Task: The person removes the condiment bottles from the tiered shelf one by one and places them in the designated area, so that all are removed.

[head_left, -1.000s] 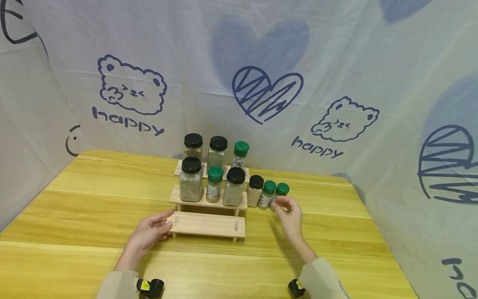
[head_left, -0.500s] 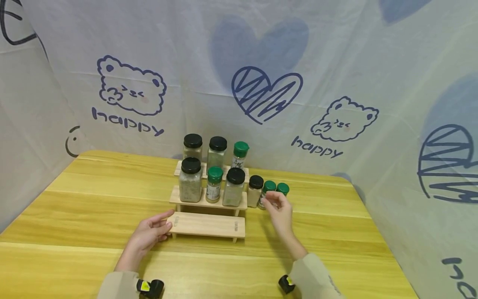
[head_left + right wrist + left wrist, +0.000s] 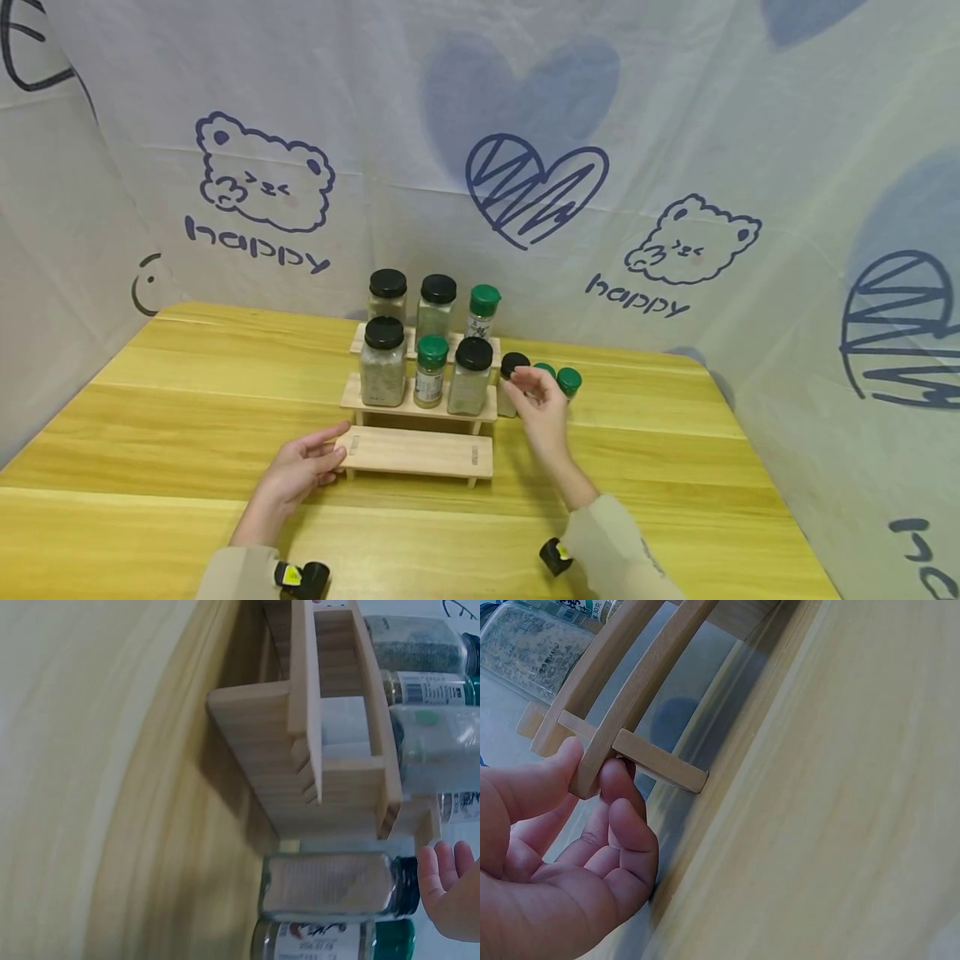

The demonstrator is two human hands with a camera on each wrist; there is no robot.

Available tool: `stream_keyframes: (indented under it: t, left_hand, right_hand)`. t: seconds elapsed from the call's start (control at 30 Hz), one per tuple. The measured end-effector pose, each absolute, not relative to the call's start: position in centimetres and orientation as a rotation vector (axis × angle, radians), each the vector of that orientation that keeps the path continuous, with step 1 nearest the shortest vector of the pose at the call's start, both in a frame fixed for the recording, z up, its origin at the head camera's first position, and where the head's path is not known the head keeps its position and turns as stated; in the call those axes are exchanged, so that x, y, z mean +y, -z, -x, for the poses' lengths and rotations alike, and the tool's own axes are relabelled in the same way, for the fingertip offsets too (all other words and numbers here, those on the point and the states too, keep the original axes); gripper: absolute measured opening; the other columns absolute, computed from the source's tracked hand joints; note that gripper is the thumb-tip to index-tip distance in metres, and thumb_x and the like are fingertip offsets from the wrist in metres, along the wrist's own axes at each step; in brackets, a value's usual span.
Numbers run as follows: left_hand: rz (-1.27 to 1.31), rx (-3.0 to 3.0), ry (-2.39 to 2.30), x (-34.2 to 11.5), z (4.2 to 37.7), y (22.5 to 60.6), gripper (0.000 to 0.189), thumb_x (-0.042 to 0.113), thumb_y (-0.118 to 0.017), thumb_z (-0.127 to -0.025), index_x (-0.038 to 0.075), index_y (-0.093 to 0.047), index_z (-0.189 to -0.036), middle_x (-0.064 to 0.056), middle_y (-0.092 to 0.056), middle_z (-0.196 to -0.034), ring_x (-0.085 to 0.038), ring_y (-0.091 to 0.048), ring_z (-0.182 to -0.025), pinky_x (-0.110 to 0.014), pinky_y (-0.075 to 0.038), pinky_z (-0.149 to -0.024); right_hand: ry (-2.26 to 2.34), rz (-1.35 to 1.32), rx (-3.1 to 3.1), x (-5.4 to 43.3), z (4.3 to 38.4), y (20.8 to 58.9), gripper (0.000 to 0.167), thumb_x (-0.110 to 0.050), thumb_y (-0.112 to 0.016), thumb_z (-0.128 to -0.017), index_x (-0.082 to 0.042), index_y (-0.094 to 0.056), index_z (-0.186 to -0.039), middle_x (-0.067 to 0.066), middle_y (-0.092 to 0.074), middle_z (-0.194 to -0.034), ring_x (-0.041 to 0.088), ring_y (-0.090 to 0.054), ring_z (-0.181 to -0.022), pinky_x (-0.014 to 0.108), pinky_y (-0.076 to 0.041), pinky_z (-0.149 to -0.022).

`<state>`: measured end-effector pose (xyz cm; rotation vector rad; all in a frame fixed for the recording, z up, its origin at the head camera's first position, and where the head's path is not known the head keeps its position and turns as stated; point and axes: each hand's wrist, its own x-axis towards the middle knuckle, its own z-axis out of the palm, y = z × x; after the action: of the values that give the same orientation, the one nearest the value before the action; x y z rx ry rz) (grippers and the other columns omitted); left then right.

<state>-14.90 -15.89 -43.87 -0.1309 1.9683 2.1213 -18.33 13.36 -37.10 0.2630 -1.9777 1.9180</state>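
Clock face as in the head view, 12 pointing away from the wearer.

Closest, at 7 and 5: beige sleeves (image 3: 238,575), with small black cameras (image 3: 556,556) at the wrists.

Next, at 7: left grip (image 3: 300,464), pinching the 9 o'clock end of a pale wooden three-tier rack (image 3: 416,452) by its lowest board, thumb on top, finger beneath. Board lying long from 9 to 3.

Beyond, toward 4: right grip (image 3: 546,410), loosely curved, apparently not closed round anything. Contact with the lid: cannot tell.

Just off those fingers, at 10 from mid-hand: short clear glass jar with black lid and pale beige contents (image 3: 507,405), on the yellow wood-grain surface (image 3: 660,467), just beside the rack's 3 o'clock end. Key relation, by judgement: jar's long axis upright, lid right by the fingers, body below; right far nearer than left.

Behind the right grip, at 1 to 2: two small green-capped bottles (image 3: 568,382), one mostly hidden.

On the middle tier, from 9 to 3: black-lidded, green-capped, black-lidded clear jars (image 3: 383,371). On the back tier: two black-lidded, one green-capped.

Farthest, at 12: white cloth backdrop (image 3: 397,108) with blue hearts and bears.
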Motion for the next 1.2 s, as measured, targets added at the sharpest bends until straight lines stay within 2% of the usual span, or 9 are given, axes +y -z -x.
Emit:
stream_keyframes:
  t: [0.2,0.3,0.57,0.9,1.2]
  left_hand:
    - [0.129,1.961,-2.127,-15.9,14.9,43.9,0.048,0.004,-0.053,-0.089,-0.006,-0.034,-0.132,-0.001,-0.056,-0.085,-0.01,-0.055,-0.069,-0.022,-0.047,-0.06]
    - [0.124,1.959,-2.131,-15.9,14.9,44.0,0.048,0.004,-0.054,-0.089,-0.006,-0.035,-0.132,-0.001,-0.057,-0.085,-0.011,-0.055,-0.069,-0.022,-0.048,-0.06]
    - [0.116,1.959,-2.13,-16.0,14.9,43.9,0.049,0.004,-0.054,-0.089,-0.007,-0.034,-0.132,-0.001,-0.056,-0.085,-0.01,-0.055,-0.069,-0.022,-0.048,-0.06]
    - [0.115,1.965,-2.125,-16.0,14.9,43.9,0.049,0.004,-0.054,-0.089,-0.007,-0.034,-0.133,-0.001,-0.056,-0.086,-0.011,-0.055,-0.07,-0.023,-0.048,-0.06]
    - [0.104,1.965,-2.128,-16.0,14.9,44.0,0.049,0.005,-0.054,-0.089,-0.006,-0.034,-0.132,-0.001,-0.057,-0.086,-0.012,-0.056,-0.07,-0.023,-0.048,-0.06]
  right_hand:
    - [-1.981,-0.323,-1.938,12.6,19.0,37.1,0.029,0.013,-0.057,-0.08,0.019,-0.046,-0.105,0.035,-0.049,-0.102,0.03,-0.051,-0.092,0.023,-0.045,-0.081]
    - [-2.004,-0.361,-1.918,12.4,19.7,37.5,0.031,0.012,-0.057,-0.08,0.018,-0.045,-0.108,0.034,-0.049,-0.104,0.036,-0.049,-0.096,0.027,-0.044,-0.084]
    - [-1.978,-0.402,-1.969,11.8,19.9,37.4,0.039,0.006,-0.061,-0.081,0.013,-0.045,-0.115,0.024,-0.052,-0.107,0.031,-0.05,-0.098,0.03,-0.044,-0.084]
    - [-1.897,-0.468,-2.05,10.6,18.5,35.1,0.051,0.012,-0.063,-0.076,0.014,-0.041,-0.121,0.027,-0.05,-0.112,0.037,-0.048,-0.102,0.047,-0.042,-0.084]
    - [-1.887,-0.496,-2.068,10.4,18.9,35.3,0.056,0.014,-0.065,-0.072,0.013,-0.041,-0.122,0.027,-0.049,-0.112,0.036,-0.049,-0.101,0.037,-0.044,-0.081]
